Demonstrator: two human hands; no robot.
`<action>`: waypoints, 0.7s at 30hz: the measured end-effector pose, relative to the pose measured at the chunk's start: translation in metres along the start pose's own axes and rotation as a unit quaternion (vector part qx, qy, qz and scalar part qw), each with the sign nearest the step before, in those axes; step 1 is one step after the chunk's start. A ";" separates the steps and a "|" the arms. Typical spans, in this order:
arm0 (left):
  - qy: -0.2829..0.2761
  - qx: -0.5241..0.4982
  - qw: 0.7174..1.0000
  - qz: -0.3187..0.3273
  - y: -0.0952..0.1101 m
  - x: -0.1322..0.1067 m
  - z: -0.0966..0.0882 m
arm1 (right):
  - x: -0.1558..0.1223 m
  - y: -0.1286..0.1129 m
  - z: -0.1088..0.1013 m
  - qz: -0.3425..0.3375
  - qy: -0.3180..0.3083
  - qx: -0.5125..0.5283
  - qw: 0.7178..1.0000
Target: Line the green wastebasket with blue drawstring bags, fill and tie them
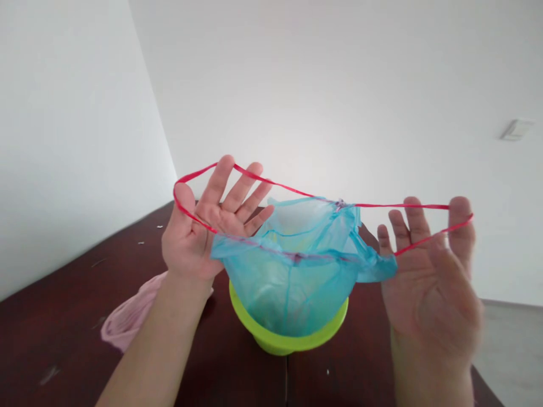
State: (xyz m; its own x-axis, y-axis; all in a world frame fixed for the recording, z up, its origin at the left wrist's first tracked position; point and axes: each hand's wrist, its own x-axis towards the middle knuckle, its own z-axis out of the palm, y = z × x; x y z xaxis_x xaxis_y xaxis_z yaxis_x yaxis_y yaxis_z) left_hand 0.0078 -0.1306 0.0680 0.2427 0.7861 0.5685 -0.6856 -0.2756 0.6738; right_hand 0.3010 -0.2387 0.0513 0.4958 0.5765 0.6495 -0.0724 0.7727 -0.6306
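Observation:
A blue translucent drawstring trash bag (292,294) hangs down into a lime-green bin (288,342) that stands on the table. Its red drawstring (292,189) is drawn out at both sides, pulling the bag's mouth narrow. On the left the red loop runs round the thumb and index finger of my left hand (190,237), whose palm shows and whose fingers are spread. My right hand (432,294) is open too, fingers apart, with the other loop stretched across its thumb and index finger. Neither hand is closed around the bag. The bag's contents are unclear.
A pink cloth-like item (131,316) lies on the dark red-brown table (76,333), partly behind my left forearm. Small white scraps (159,226) dot the tabletop. White walls rise behind, with a switch plate (517,129) at the right. Pale floor (513,350) shows beyond the table's right edge.

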 end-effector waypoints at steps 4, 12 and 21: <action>0.011 0.008 1.000 0.024 0.000 -0.006 0.013 | 0.000 0.007 0.002 -0.011 -0.040 -0.032 0.999; 0.030 0.013 0.991 0.130 -0.003 -0.006 0.021 | 0.001 0.016 0.008 -0.023 -0.038 -0.023 0.999; -0.033 0.038 0.998 0.036 -0.009 -0.010 0.018 | -0.012 0.006 0.022 0.014 -0.030 0.044 0.998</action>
State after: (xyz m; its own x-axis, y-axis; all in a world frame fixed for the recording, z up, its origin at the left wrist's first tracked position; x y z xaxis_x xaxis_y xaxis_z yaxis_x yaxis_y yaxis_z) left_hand 0.0238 -0.1455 0.0649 0.2410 0.7257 0.6444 -0.6495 -0.3727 0.6627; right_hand 0.2750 -0.2355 0.0490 0.4400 0.6112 0.6579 -0.1633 0.7749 -0.6106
